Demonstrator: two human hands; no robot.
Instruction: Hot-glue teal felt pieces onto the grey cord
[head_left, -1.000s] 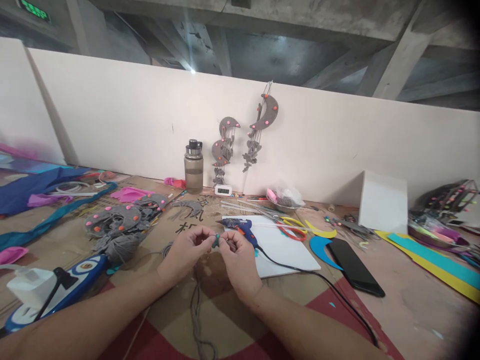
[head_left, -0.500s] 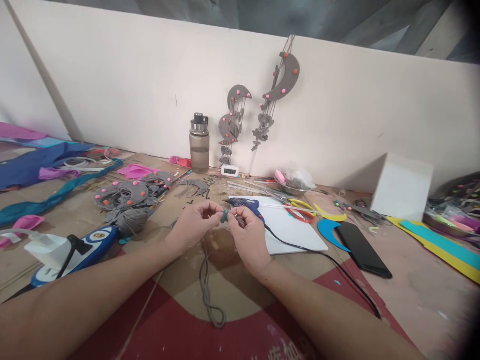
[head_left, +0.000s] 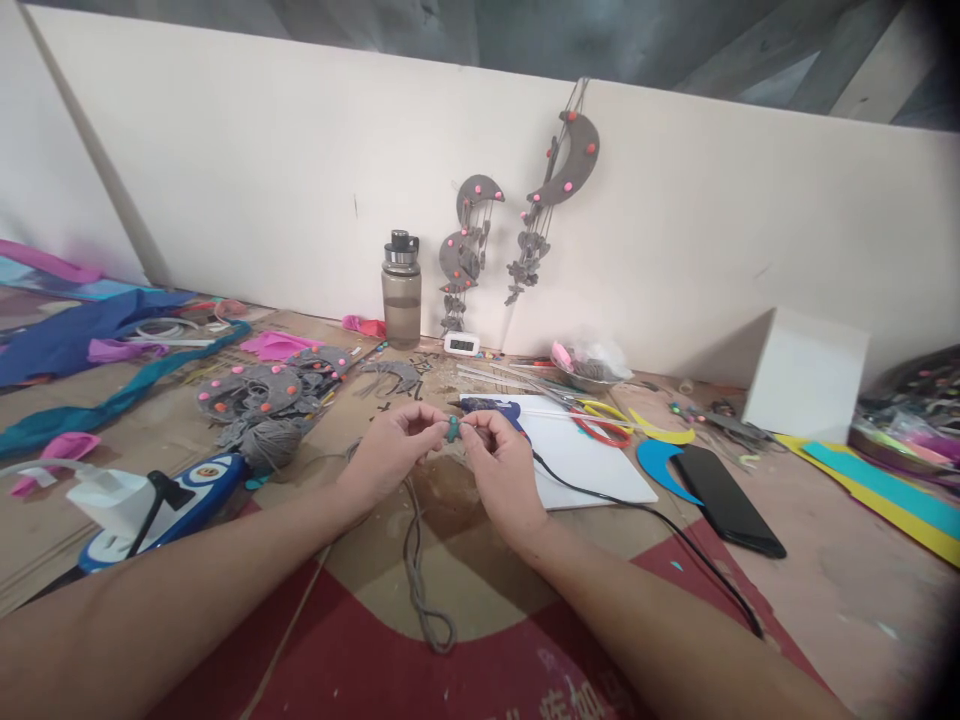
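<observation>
Between my two hands, in the middle of the view, is a small teal-green piece (head_left: 452, 429). My left hand (head_left: 394, 450) pinches its left side with thumb and forefinger. On its right side the thumb and fingers of my right hand (head_left: 499, 465) close on it. A looped grey cord (head_left: 416, 580) hangs below my left hand onto the cardboard. Just behind my right hand lies a blue glue gun (head_left: 491, 406), partly over a white board (head_left: 592, 470), its black cable running to the right.
A water bottle (head_left: 402, 295) and a small clock (head_left: 461, 344) stand by the back panel. Scissors (head_left: 604, 422), a blue crescent (head_left: 664, 472) and a phone (head_left: 729, 500) lie right. Grey yarn (head_left: 274, 443) and a power strip (head_left: 202, 485) are left. Decorated grey crescents (head_left: 581, 160) hang behind.
The view has shifted slightly. The teal-green piece now shows more between my fingertips; both hands keep their pinch on it.
</observation>
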